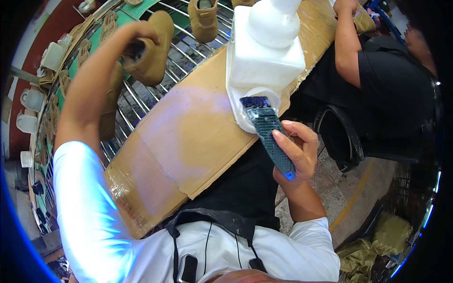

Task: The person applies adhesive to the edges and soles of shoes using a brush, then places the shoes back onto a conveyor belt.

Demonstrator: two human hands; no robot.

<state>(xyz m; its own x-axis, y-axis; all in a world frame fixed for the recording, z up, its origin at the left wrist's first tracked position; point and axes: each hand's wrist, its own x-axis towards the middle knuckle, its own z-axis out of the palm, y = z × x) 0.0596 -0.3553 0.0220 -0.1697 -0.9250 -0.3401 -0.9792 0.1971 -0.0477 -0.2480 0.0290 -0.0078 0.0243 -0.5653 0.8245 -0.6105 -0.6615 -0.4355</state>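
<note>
My left hand [143, 32] reaches to the far left and is closed on a tan shoe [158, 54], held over the metal bars of a rack. My right hand [299, 148] grips a brush [271, 134] with a textured dark green handle and a blue end. The brush's dark bristles are over the small round spout cup [272, 97] at the foot of a white plastic dispenser [264, 61]. Whether they touch liquid there, I cannot tell. The dispenser stands on a cardboard-covered board [184, 141] in front of me.
More tan shoes [204, 21] stand on the metal rack [181, 52]. Loose soles [84, 52] line a green strip at the left, near white jugs [33, 99]. At the right, a co-worker in black [396, 89] sits close by, one arm reaching to the board's far end.
</note>
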